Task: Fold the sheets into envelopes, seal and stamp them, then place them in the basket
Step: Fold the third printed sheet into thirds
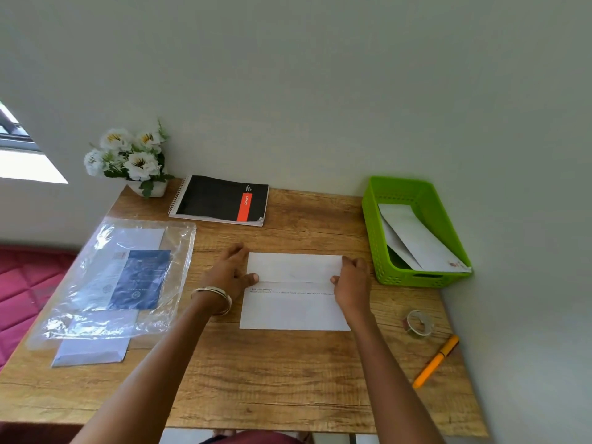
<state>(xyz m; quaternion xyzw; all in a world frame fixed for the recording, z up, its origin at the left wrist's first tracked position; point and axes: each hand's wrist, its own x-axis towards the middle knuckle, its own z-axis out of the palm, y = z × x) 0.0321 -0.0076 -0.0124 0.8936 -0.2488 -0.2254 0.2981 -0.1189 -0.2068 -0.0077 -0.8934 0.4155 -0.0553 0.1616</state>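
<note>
Matt paper sheet point(294, 302), grained wood table point(272, 373), perforated plastic basket point(373, 232)

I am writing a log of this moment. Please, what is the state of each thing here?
sheet: top part folded down
left hand: pinches fold
right hand: pinches fold
basket: holds envelopes
notebook: closed
orange pen: lying flat

wall point(288, 91): pale, plain | desk point(272, 373): wood-grain | window point(19, 149): left, bright daylight
</note>
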